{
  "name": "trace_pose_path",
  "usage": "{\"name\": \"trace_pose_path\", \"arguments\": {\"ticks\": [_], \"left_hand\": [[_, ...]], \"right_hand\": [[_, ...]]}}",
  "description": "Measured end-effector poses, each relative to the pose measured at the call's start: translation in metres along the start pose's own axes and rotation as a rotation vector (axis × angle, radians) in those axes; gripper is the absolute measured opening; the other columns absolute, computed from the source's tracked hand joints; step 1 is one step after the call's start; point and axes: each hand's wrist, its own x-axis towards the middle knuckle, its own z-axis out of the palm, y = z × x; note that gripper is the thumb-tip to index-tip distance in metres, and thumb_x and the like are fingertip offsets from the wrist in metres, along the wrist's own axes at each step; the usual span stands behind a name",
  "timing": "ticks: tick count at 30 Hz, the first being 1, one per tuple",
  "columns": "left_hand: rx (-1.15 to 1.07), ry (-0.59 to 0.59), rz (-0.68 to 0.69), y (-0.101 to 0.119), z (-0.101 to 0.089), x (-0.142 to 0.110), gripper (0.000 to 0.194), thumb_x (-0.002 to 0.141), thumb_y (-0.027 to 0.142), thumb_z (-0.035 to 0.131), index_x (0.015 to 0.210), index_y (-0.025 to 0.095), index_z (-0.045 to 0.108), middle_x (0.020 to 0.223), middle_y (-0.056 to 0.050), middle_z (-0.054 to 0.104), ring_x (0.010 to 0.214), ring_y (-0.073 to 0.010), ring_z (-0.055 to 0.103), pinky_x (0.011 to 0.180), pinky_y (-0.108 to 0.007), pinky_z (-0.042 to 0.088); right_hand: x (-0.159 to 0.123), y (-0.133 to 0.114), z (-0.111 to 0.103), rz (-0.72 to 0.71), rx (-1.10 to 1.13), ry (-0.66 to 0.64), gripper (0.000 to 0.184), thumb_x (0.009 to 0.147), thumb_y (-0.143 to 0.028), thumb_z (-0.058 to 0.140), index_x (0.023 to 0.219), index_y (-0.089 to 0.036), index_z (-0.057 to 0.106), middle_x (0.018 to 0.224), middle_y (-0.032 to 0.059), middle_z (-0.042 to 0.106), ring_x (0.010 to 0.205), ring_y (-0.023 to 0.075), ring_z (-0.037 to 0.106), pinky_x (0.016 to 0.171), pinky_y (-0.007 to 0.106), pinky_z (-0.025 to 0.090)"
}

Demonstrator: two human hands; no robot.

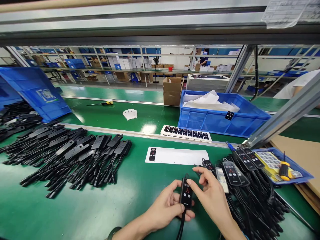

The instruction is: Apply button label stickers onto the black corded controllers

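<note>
My left hand (167, 206) is closed around a black corded controller (186, 195), holding it upright over the green bench. Its face carries a label with red marks, and its cable hangs down toward me. My right hand (212, 196) rests on the controller's top right edge, thumb and forefinger pressing on the label. Just right of my hands lies a heap of labelled controllers (240, 166) with cables. To the left is a large pile of unlabelled black controllers (75, 153). A white backing sheet (180, 156) with one label left on it lies ahead of my hands.
A full sheet of labels (186, 133) lies at the conveyor edge. Beyond it stand a blue crate (220, 116) with white paper, a cardboard box (172, 90), a white glove (130, 114) and a screwdriver (103, 103). A blue tray (282, 165) sits right; a tilted blue bin (35, 91) left.
</note>
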Motion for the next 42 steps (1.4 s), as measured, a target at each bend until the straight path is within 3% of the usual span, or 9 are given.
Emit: {"name": "trace_pose_path", "arguments": {"ticks": [8,15,20,25,30,32,36,39,42], "left_hand": [[-0.172,0.014,-0.001,0.002,-0.004,0.004,0.028,0.085,0.039,0.049,0.102,0.016,0.047,0.083,-0.010,0.069,0.067,-0.0229,0.070,0.062,-0.033,0.054],[-0.223,0.087,0.061,0.005,-0.007,0.009,0.021,0.088,0.032,0.048,0.102,0.016,0.049,0.080,-0.008,0.067,0.068,-0.0191,0.068,0.055,-0.024,0.051],[-0.080,0.067,0.081,0.000,-0.007,0.010,0.040,0.086,0.044,0.055,0.114,0.018,0.043,0.077,-0.004,0.066,0.064,-0.0190,0.068,0.060,-0.029,0.054],[0.005,0.086,0.107,-0.006,-0.006,0.012,0.050,0.083,0.048,0.060,0.119,0.018,0.042,0.076,-0.003,0.065,0.058,-0.0143,0.065,0.057,-0.026,0.053],[-0.083,0.063,0.177,-0.002,-0.011,0.016,0.056,0.088,0.052,0.047,0.133,0.019,0.037,0.091,-0.008,0.068,0.081,-0.0193,0.066,0.073,-0.031,0.052],[0.093,0.019,0.238,0.003,-0.019,0.016,0.059,0.092,0.055,0.035,0.138,0.019,0.033,0.102,-0.012,0.067,0.092,-0.0231,0.065,0.084,-0.040,0.050],[0.915,0.164,0.447,0.012,-0.041,0.017,0.060,0.090,0.051,0.044,0.142,0.025,0.031,0.141,-0.012,0.044,0.130,-0.0276,0.039,0.110,-0.049,0.027],[1.348,0.214,0.391,0.016,-0.049,0.022,0.065,0.088,0.054,0.044,0.144,0.023,0.029,0.154,-0.012,0.018,0.142,-0.0308,0.011,0.114,-0.054,0.012],[1.528,0.228,0.309,0.015,-0.047,0.027,0.070,0.087,0.056,0.045,0.142,0.016,0.032,0.152,-0.019,0.017,0.141,-0.0356,0.008,0.111,-0.059,0.012]], "right_hand": [[-0.006,0.005,0.019,0.068,0.202,-0.297,0.038,0.081,-0.039,0.055,0.114,-0.020,0.056,0.104,0.0081,0.060,0.091,0.0218,0.059,0.076,0.034,0.053],[-0.019,-0.002,0.026,0.200,0.417,-0.479,0.100,0.065,-0.026,0.072,0.148,-0.026,0.016,0.139,0.0110,0.045,0.102,0.0229,0.061,0.083,0.035,0.054],[-0.015,0.002,0.023,0.043,0.311,-0.321,0.055,0.089,-0.041,0.044,0.140,-0.021,0.040,0.127,0.0106,0.058,0.114,0.0240,0.055,0.096,0.039,0.046],[-0.017,0.008,0.028,-0.071,0.100,-0.290,0.053,0.094,-0.036,0.033,0.144,-0.016,0.033,0.114,0.0115,0.065,0.098,0.0219,0.064,0.086,0.035,0.052],[-0.020,-0.003,0.029,-0.311,-0.185,-0.162,0.062,0.090,-0.029,0.046,0.147,-0.023,0.023,0.118,0.0118,0.057,0.106,0.0268,0.057,0.088,0.042,0.052],[-0.015,-0.011,0.020,-0.387,-0.270,-0.111,0.059,0.091,-0.024,0.042,0.147,-0.025,0.022,0.118,0.0116,0.055,0.106,0.0267,0.057,0.087,0.043,0.052],[0.002,-0.020,-0.023,-0.384,-0.467,0.107,0.051,0.092,-0.026,0.037,0.142,-0.023,0.031,0.115,0.0140,0.051,0.101,0.0265,0.058,0.083,0.041,0.053],[0.015,-0.012,-0.064,-0.281,-0.820,0.215,0.044,0.088,-0.026,0.041,0.129,-0.014,0.049,0.104,0.0177,0.055,0.079,0.0273,0.061,0.066,0.041,0.052],[0.023,-0.002,-0.089,-0.164,-1.147,0.265,0.037,0.081,-0.014,0.041,0.112,-0.011,0.061,0.093,0.0206,0.061,0.078,0.0340,0.058,0.062,0.046,0.047]]}}
